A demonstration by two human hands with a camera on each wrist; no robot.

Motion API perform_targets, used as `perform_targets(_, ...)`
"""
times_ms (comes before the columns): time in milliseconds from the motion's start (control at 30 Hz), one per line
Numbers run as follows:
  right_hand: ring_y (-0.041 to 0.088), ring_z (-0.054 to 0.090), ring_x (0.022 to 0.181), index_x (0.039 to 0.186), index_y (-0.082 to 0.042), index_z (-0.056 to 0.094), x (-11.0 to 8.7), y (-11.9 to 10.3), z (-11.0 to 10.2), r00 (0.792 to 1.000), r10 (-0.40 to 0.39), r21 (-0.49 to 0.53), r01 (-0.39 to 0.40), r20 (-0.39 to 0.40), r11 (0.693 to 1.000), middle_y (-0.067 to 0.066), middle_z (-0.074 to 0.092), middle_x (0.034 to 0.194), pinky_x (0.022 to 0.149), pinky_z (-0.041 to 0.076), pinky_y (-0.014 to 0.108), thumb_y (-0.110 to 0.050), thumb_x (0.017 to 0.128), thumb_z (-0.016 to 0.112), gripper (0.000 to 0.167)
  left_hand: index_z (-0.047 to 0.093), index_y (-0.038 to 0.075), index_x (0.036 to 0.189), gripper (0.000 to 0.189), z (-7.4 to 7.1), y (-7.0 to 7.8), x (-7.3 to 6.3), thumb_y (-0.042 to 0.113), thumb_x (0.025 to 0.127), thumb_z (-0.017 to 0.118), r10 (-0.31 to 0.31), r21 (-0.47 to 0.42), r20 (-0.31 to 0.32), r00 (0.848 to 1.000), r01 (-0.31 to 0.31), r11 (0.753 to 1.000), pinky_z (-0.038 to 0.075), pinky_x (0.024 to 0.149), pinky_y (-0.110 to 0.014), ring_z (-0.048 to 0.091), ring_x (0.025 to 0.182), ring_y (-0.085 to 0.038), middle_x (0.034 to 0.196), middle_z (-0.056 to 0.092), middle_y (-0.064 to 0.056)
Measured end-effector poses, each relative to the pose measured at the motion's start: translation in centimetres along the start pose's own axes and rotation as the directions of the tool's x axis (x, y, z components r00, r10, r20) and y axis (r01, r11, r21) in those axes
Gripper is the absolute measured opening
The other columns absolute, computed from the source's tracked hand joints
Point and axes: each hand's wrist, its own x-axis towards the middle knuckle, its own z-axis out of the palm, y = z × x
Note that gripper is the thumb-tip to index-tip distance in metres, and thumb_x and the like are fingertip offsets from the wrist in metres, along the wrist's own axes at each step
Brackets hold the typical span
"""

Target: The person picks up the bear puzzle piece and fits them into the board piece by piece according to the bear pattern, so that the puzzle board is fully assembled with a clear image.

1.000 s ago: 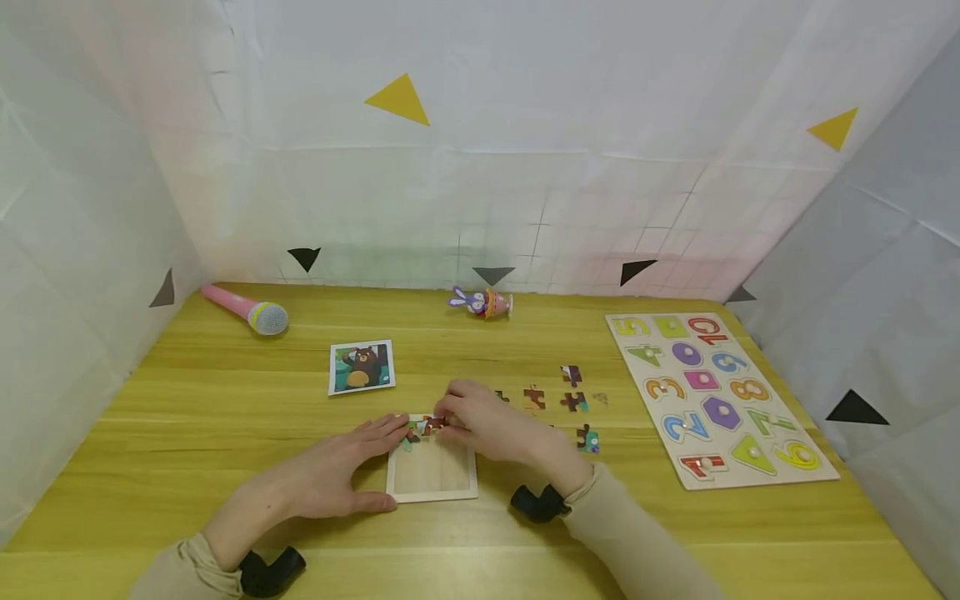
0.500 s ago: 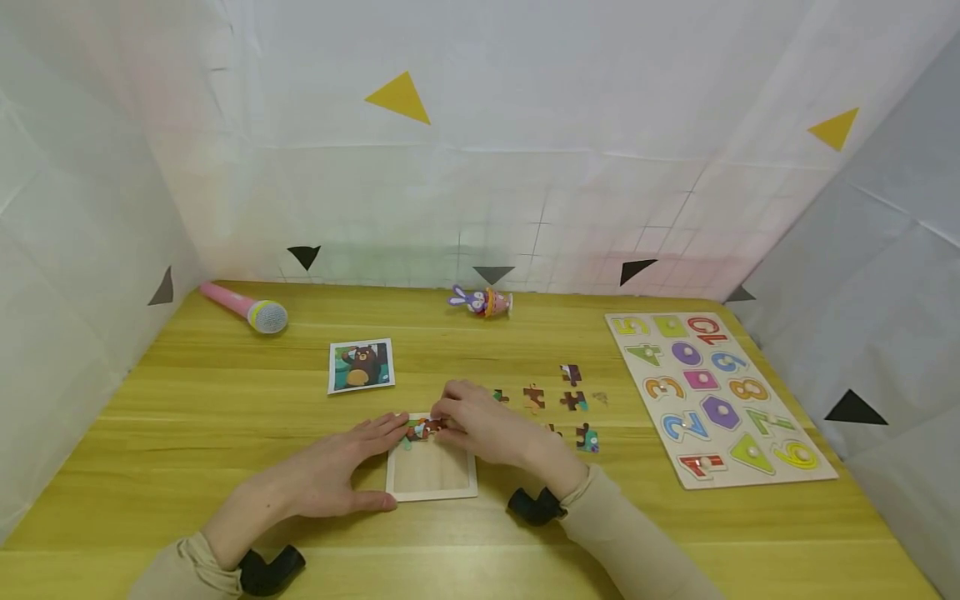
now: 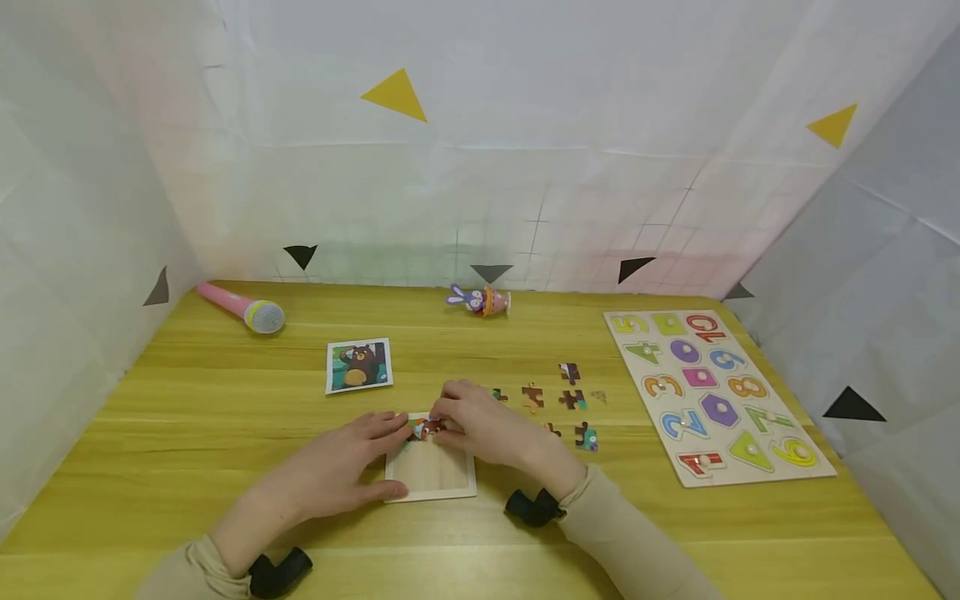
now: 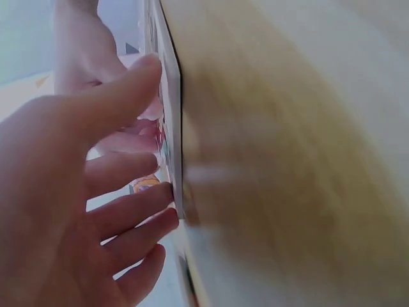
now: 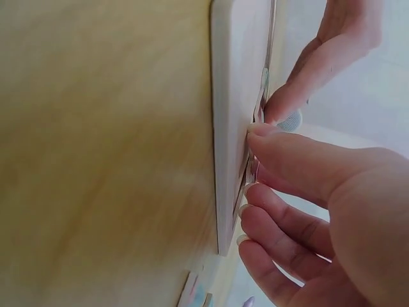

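Note:
A shallow wooden puzzle tray (image 3: 431, 471) lies on the table between both hands. Several bear jigsaw pieces (image 3: 426, 428) sit along its far side, partly hidden by fingers. My right hand (image 3: 487, 427) pinches a brown jigsaw piece at the tray's far right corner; the right wrist view shows the thumb (image 5: 281, 147) and forefinger close together over the tray. With fingers extended, my left hand (image 3: 341, 462) rests on the tray's left side, its fingertips at the far left corner and its thumb on the near left corner.
Loose jigsaw pieces (image 3: 533, 397) lie right of the tray. A bear picture card (image 3: 359, 366) lies behind it on the left. Farther back are a pink toy microphone (image 3: 240, 308) and a purple rabbit toy (image 3: 480, 300). A number-and-shape board (image 3: 720, 408) lies at the right.
My left thumb has slid slightly right onto the tray's near left corner. My right hand stays at the far right corner, and the pieces under the fingers have shifted slightly.

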Motion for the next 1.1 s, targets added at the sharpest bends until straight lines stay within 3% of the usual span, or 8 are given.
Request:
perform_targets(133,0.01,0.049,0.086,0.109,-0.014,0.073,0.0,0.1,0.0,1.0,-0.009,0.014,0.01,-0.008,1.0,-0.001,0.059,0.099,0.078,0.045,0.026,-0.029,0.097,0.067,0.019,0.049,0.01,0.149,0.076,0.2,0.4,0.2,0.06,0.093,0.059,0.016,0.087,-0.021,1.0,-0.014,0.996,0.042,0.11,-0.054,0.041,0.142,-0.039,0.155,0.045,-0.013)
perform_targets(333,0.01,0.051,0.084,0.106,-0.012,0.075,0.1,0.3,0.1,0.999,-0.02,0.051,0.022,-0.03,0.998,0.001,0.059,0.097,0.075,0.046,0.023,-0.026,0.095,0.071,0.019,0.052,0.01,0.147,0.077,0.5,0.5,0.3,0.063,0.092,0.059,0.035,0.127,-0.05,0.998,-0.028,0.992,0.047,0.106,-0.05,0.044,0.139,-0.033,0.152,0.047,-0.011)
perform_targets(633,0.01,0.053,0.085,0.106,-0.013,0.078,0.1,0.7,0.5,0.998,-0.041,0.051,0.043,-0.044,0.998,-0.001,0.058,0.097,0.075,0.046,0.022,-0.026,0.095,0.07,0.019,0.051,0.004,0.146,0.079,0.7,0.9,0.9,0.062,0.093,0.057,0.035,0.077,-0.026,0.999,-0.033,0.997,0.047,0.107,-0.047,0.044,0.14,-0.028,0.155,0.044,-0.005)
perform_targets(767,0.01,0.053,0.085,0.107,-0.012,0.078,-0.1,0.8,0.5,0.998,-0.048,0.049,0.05,-0.046,0.998,-0.002,0.058,0.098,0.076,0.046,0.022,-0.027,0.095,0.071,0.02,0.051,0.002,0.145,0.078,0.6,1.2,0.9,0.06,0.094,0.058,0.021,0.076,-0.015,1.0,-0.02,0.997,0.048,0.106,-0.047,0.047,0.138,-0.028,0.154,0.045,-0.007)
perform_targets(1000,0.01,0.05,0.081,0.111,-0.01,0.078,-0.4,0.7,0.3,0.998,-0.046,0.035,0.048,-0.049,0.998,0.0,0.06,0.095,0.073,0.042,0.021,-0.024,0.094,0.072,0.023,0.049,-0.001,0.146,0.078,0.8,1.5,0.8,0.058,0.096,0.056,0.058,0.118,-0.026,0.998,-0.054,0.991,0.051,0.101,-0.046,0.048,0.137,-0.031,0.153,0.043,-0.013)
perform_targets(1100,0.009,0.048,0.078,0.111,-0.01,0.078,-0.4,0.8,0.3,0.998,-0.048,0.026,0.049,-0.048,0.998,0.0,0.06,0.093,0.069,0.041,0.02,-0.025,0.093,0.074,0.024,0.048,-0.001,0.147,0.073,0.8,1.4,0.9,0.054,0.099,0.054,0.043,0.07,-0.007,0.999,-0.042,0.997,0.051,0.102,-0.047,0.047,0.138,-0.032,0.154,0.042,-0.013)
